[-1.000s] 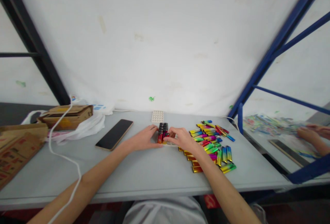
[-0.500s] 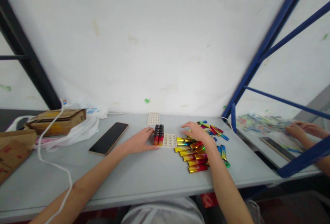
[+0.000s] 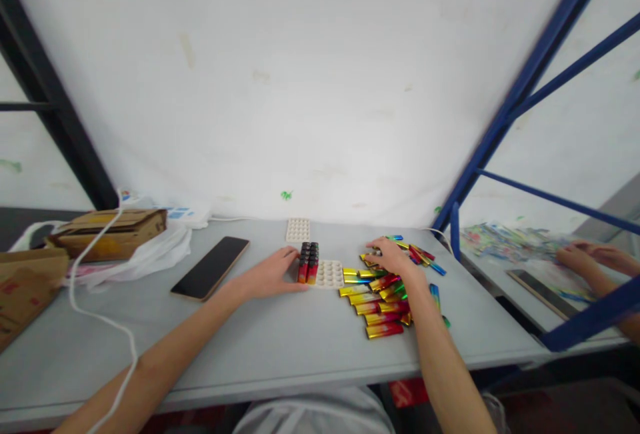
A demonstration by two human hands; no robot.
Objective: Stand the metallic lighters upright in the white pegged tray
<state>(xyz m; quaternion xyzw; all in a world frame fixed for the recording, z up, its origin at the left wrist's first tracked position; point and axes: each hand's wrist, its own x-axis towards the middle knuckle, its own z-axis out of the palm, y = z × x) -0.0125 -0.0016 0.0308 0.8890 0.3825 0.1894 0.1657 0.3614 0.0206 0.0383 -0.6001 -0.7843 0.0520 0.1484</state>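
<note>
Lighters (image 3: 380,287) are lying in a loose multicoloured heap on the grey counter (image 3: 280,341), right of a white holed tray (image 3: 327,273) carrying a few upright ones. Left hand (image 3: 273,273) is resting open against the tray's left side, holding nothing. Right hand (image 3: 389,255) is lying on the heap, fingers curled; its grip cannot be determined. A white sheet (image 3: 300,74) is backing the counter, framed by blue struts (image 3: 505,107). A phone (image 3: 210,267) is lying at left.
</note>
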